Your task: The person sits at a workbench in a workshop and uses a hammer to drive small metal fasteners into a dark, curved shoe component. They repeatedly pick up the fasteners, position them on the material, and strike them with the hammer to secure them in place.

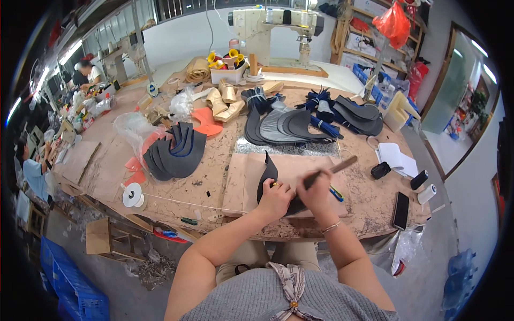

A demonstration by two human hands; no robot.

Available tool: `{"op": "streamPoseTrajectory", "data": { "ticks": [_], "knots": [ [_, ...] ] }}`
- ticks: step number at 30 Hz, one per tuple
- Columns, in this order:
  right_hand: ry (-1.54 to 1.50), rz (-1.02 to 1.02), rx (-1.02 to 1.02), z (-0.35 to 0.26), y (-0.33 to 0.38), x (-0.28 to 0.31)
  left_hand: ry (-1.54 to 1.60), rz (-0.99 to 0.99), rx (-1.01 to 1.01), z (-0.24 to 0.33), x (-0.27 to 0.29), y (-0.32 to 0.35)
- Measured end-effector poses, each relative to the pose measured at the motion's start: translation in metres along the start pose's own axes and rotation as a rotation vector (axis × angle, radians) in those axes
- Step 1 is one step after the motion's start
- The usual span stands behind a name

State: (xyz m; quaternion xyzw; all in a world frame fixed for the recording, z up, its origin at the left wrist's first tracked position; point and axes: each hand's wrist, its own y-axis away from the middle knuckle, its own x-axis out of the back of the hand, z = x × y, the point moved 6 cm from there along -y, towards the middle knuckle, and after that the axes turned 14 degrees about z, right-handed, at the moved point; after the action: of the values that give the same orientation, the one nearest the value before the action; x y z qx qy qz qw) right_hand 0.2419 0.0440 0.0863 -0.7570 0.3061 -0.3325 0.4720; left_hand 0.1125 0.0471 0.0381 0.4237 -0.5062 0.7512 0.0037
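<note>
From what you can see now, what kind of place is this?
Probably a shoe-making workshop. A cream post-bed sewing machine stands at the back of the scarred brown worktable, stacks of curved dark cut leather pieces lie on it, and other workers sit at benches on the left.

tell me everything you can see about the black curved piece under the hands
The black curved leather-like piece is a thin, flat-cut shape with one pointed tip rising up and away from the person. It lies on a tan cardboard sheet at the near edge of the worn wooden workbench. The left hand presses on it; the right hand holds a wooden-handled tool against it. Its lower part is hidden beneath the hands.
</note>
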Motion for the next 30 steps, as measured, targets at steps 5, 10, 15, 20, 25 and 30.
{"op": "streamPoseTrajectory", "data": {
  "ticks": [5, 10, 15, 20, 25, 30],
  "knots": [
    [0.053, -0.061, 0.119, -0.005, -0.011, 0.012, 0.13, 0.031, 0.203, -0.011, 0.002, 0.003],
    [0.03, -0.042, -0.02, 0.004, 0.0, -0.006, 0.008, 0.038, 0.21, -0.002, -0.005, 0.001],
    [0.038, -0.048, -0.049, 0.014, -0.006, 0.0, 0.133, -0.028, 0.003, -0.015, 0.008, 0.005],
    [0.009, -0.02, -0.012, -0.01, -0.003, -0.002, 0.07, -0.03, -0.024, -0.012, 0.008, 0.003],
    [0.028, -0.1, 0.085, -0.011, -0.014, -0.002, 0.012, 0.007, 0.103, -0.008, 0.004, 0.015],
    [0.196, 0.022, 0.038, 0.003, 0.001, -0.007, -0.091, -0.027, 0.334, 0.013, -0.016, 0.009]
  ]
}}
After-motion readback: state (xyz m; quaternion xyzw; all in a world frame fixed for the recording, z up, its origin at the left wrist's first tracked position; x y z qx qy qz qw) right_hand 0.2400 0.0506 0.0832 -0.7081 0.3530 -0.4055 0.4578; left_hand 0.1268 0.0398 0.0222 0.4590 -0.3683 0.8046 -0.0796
